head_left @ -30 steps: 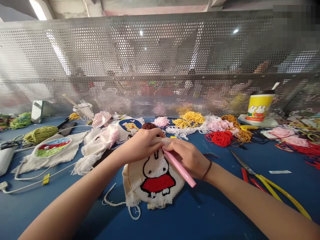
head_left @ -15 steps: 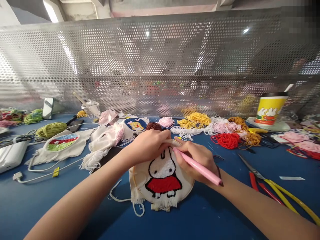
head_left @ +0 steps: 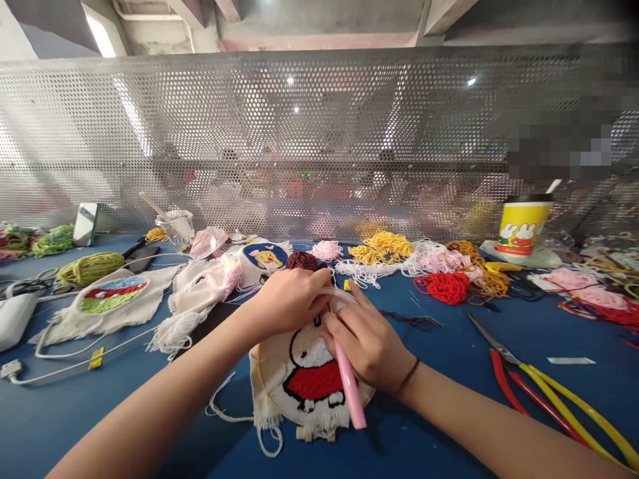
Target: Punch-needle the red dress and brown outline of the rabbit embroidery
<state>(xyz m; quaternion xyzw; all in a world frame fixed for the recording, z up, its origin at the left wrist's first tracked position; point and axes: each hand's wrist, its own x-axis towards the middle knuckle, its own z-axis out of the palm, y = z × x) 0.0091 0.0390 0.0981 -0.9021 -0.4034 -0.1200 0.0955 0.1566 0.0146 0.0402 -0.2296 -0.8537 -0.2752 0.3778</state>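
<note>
- Far of the hoop sits a ball of dark brown yarn (head_left: 302,261); to its right spread heaps of yellow yarn (head_left: 384,247) and bright red yarn (head_left: 443,287).
- On the far right stands a yellow paper cup with a dark lid (head_left: 523,227); nearer lie metal scissors with red and yellow handles (head_left: 509,358), well apart from the hands.
- On the left are a cream cloth with a blue, red and green oval (head_left: 114,293), an olive yarn skein (head_left: 90,269) and a white cable (head_left: 12,369).
- The round hoop of cream cloth with a white rabbit in red (head_left: 312,382) is at near centre; both hands hide its far part, including much of the rabbit's ears.
- The left hand (head_left: 294,299) is closed on the hoop's far edge.
- The right hand (head_left: 369,342) curls around a smooth pink tube (head_left: 352,389), which slants nearward over the hoop's right side; its fingertips are partly hidden.
- Beneath everything is a blue tabletop (head_left: 424,412); a perforated metal screen (head_left: 309,133) closes off the far side.
</note>
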